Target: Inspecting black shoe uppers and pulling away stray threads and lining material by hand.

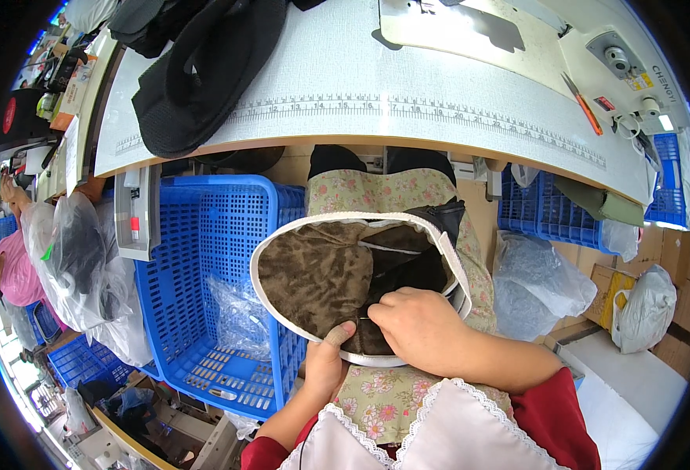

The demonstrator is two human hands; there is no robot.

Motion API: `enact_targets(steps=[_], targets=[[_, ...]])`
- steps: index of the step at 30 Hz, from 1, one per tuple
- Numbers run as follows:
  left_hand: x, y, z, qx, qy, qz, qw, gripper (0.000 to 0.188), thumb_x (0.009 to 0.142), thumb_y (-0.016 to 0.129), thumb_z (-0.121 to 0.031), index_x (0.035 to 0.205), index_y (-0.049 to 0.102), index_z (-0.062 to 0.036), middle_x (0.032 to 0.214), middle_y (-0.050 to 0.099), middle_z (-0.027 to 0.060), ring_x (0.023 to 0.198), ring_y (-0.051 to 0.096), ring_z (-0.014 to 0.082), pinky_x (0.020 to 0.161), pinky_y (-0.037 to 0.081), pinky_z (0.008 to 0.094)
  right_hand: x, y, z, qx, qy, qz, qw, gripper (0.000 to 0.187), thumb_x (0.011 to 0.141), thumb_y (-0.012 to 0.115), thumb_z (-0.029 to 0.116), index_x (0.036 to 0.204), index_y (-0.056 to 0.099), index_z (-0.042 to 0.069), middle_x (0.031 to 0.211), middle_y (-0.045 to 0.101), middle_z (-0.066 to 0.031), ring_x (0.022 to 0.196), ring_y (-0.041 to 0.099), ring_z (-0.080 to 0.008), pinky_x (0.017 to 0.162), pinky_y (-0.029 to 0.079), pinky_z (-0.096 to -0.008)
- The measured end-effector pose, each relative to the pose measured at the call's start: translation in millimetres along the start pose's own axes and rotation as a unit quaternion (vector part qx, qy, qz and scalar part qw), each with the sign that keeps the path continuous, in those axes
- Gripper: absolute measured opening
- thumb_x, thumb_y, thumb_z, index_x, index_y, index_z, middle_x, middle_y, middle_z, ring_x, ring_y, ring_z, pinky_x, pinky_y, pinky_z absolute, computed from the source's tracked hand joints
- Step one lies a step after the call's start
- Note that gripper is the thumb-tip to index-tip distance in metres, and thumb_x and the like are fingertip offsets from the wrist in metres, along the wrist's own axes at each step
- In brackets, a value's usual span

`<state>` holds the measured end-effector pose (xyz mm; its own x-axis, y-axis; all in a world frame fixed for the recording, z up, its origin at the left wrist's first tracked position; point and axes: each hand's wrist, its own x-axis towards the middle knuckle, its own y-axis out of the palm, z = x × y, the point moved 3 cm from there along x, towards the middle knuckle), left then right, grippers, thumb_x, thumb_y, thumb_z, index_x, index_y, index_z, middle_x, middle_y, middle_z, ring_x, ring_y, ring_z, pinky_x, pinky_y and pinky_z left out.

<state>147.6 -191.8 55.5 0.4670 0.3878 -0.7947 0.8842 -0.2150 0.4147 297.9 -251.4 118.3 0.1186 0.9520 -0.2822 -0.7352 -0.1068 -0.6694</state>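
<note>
On my lap rests a plush-lined hat [311,270], its opening turned up, with a brown fuzzy inside and a white bound edge. My left hand [327,362] is closed on the near side of that edge, thumb over the lining and fingers hidden beneath. Inside the opening my right hand [415,325] is closed in a pinch on the lining near its dark middle. A darker part lies at the hat's far right. Whether a small tool or thread is between the right fingertips cannot be made out.
A blue plastic basket [176,313] with clear plastic wrap stands at my left. Ahead is a white sewing table [345,70] with a printed ruler, black fabric pieces [204,86], orange-handled snips [584,106] and a sewing machine [627,70]. Plastic bags [533,282] lie at right.
</note>
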Motion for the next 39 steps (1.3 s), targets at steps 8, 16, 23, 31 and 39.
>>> enact_targets(steps=[8,16,23,31,39], targets=[[0.4,2.3,-1.3,-0.002,0.001,-0.012,1.0,0.045,0.075,0.06,-0.002,0.119,0.049,0.0011,0.113,0.056,0.0106,0.101,0.054,0.0223,0.09,0.044,0.0347,-2.3,8.2,-2.9,0.011,0.009,0.01,1.0,0.007,0.072,0.053,0.005,0.079,0.054,0.002,0.077,0.058,-0.0134,0.076,0.059,-0.0296,0.069,0.049,-0.0392],[0.2,3.5,-1.6,0.01,-0.005,-0.027,1.0,0.039,0.074,0.061,-0.004,0.112,0.053,0.0037,0.107,0.058,0.0107,0.095,0.057,0.0218,0.087,0.046,0.034,-2.2,9.1,-4.1,0.018,0.004,0.007,1.0,0.007,0.072,0.053,0.005,0.079,0.054,0.003,0.077,0.058,-0.0133,0.075,0.059,-0.0299,0.068,0.049,-0.0393],[1.2,3.5,-1.4,0.007,0.003,-0.026,1.0,0.041,0.074,0.06,-0.003,0.114,0.052,0.0023,0.109,0.058,0.0109,0.097,0.056,0.0214,0.088,0.045,0.0337,-1.9,9.0,-5.0,0.012,-0.001,-0.013,1.0,0.007,0.074,0.056,0.005,0.08,0.056,0.004,0.073,0.057,-0.0113,0.071,0.059,-0.0298,0.064,0.048,-0.0399],[5.1,-0.1,0.6,0.018,-0.02,-0.015,1.0,0.048,0.071,0.058,-0.001,0.118,0.049,0.0,0.113,0.056,0.0091,0.101,0.054,0.0215,0.089,0.043,0.0328,-0.5,11.7,-8.8,0.058,0.0,-0.012,0.998,0.006,0.073,0.053,0.004,0.079,0.055,0.002,0.077,0.058,-0.0144,0.073,0.059,-0.0316,0.067,0.049,-0.0409],[4.4,-1.1,-0.3,0.057,-0.011,-0.026,0.998,0.05,0.071,0.057,-0.001,0.12,0.048,-0.0004,0.114,0.055,0.0088,0.102,0.053,0.0208,0.091,0.042,0.0323,0.8,15.7,-10.1,0.072,0.004,-0.03,0.997,0.004,0.076,0.056,0.005,0.08,0.057,0.003,0.074,0.059,-0.0133,0.072,0.06,-0.0312,0.063,0.049,-0.0408]])
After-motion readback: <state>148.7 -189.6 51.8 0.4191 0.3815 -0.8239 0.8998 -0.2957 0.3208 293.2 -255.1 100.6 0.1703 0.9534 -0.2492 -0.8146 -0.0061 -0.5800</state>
